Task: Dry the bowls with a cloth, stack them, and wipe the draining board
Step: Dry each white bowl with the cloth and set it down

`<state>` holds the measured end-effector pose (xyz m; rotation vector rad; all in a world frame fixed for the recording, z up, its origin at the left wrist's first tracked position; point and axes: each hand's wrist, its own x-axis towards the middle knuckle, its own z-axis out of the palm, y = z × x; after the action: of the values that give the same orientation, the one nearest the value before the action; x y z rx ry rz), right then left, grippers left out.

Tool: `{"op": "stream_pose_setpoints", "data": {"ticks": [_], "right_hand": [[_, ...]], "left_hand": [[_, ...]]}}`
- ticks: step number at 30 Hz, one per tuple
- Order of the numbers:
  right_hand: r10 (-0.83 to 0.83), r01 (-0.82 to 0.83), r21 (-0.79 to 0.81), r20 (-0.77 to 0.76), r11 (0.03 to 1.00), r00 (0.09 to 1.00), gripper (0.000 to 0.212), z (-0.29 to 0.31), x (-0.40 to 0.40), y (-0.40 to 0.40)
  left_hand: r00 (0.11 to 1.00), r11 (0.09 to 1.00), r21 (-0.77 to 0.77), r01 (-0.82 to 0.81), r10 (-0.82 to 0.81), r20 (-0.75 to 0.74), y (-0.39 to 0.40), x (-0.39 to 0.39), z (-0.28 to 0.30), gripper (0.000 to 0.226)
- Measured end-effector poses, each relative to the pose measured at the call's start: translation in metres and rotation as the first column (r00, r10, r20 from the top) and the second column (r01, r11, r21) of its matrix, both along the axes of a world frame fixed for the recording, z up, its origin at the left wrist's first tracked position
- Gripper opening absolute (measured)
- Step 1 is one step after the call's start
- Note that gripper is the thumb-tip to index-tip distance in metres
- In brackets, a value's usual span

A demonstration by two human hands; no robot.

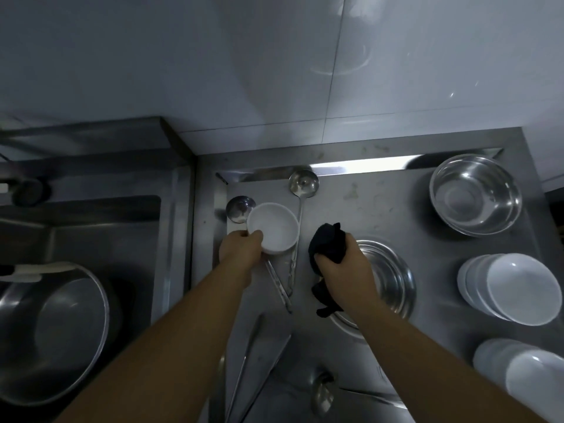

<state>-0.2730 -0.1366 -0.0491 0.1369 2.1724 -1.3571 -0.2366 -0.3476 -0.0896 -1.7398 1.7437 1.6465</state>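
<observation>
Overall light: dim, cool grey-blue cast across the whole view.
Brightest spot: a strip of glare along the back rim of the draining board (366, 164), under the tiled wall (274, 56).
Reflections: soft arcs and small specks on the wall tiles at upper right; highlights inside the steel bowl (474, 193) and on the stacked white bowls (518, 288).
Shadows: the sink (91, 227) at left is darkest; the dark cloth (328, 245) shows almost no detail.
Sharpness: soft everywhere, edges smeared.
Distortion: wide-angle bending, lines curve and forearms stretch toward the bottom edge.
</observation>
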Motion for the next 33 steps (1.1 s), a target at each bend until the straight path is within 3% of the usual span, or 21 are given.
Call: {"op": "stream_pose_setpoints", "data": {"ticks": [3, 8, 13, 16, 19, 23, 29, 33], "right_hand": [[-0.062, 0.067, -0.126, 0.04, 0.99, 0.997, 0.022, 0.022, 0.012, 0.001], [-0.107, 0.109, -0.269, 0.025, 0.957, 0.994, 0.019, 0.07, 0.032, -0.003], [0.067, -0.122, -0.183, -0.28, 0.976, 0.958, 0.019, 0.119, 0.063, 0.0], [0.217, -0.251, 0.008, -0.531, 0.968, 0.819, 0.027, 0.14, 0.08, 0.012], [0.253, -0.266, 0.081, -0.653, 0.961, 0.714, 0.035, 0.164, 0.093, 0.022], [0.239, -0.278, 0.053, -0.679, 0.959, 0.694, 0.038, 0.191, 0.107, 0.039], [0.168, -0.294, -0.092, -0.646, 0.951, 0.744, 0.038, 0.224, 0.126, 0.061], [0.25, -0.39, -0.114, -0.599, 0.914, 0.761, 0.033, 0.241, 0.126, 0.078]], "left_hand": [[0.998, 0.995, 0.094, 0.011, -0.005, -0.061, 0.007, 0.021, 0.018, 0.034], [0.976, 0.98, 0.176, 0.09, -0.051, -0.21, 0.028, 0.056, 0.069, 0.024], [0.939, 0.944, 0.302, 0.13, -0.019, -0.344, 0.051, 0.085, 0.141, 0.011], [0.895, 0.914, 0.355, 0.194, -0.017, -0.446, 0.065, 0.099, 0.18, 0.012], [0.838, 0.883, 0.396, 0.251, 0.007, -0.546, 0.08, 0.112, 0.211, 0.017], [0.785, 0.874, 0.381, 0.302, -0.001, -0.62, 0.096, 0.128, 0.24, 0.036], [0.724, 0.84, 0.382, 0.385, -0.018, -0.69, 0.109, 0.154, 0.269, 0.052], [0.68, 0.842, 0.346, 0.414, -0.033, -0.732, 0.131, 0.169, 0.279, 0.065]]}}
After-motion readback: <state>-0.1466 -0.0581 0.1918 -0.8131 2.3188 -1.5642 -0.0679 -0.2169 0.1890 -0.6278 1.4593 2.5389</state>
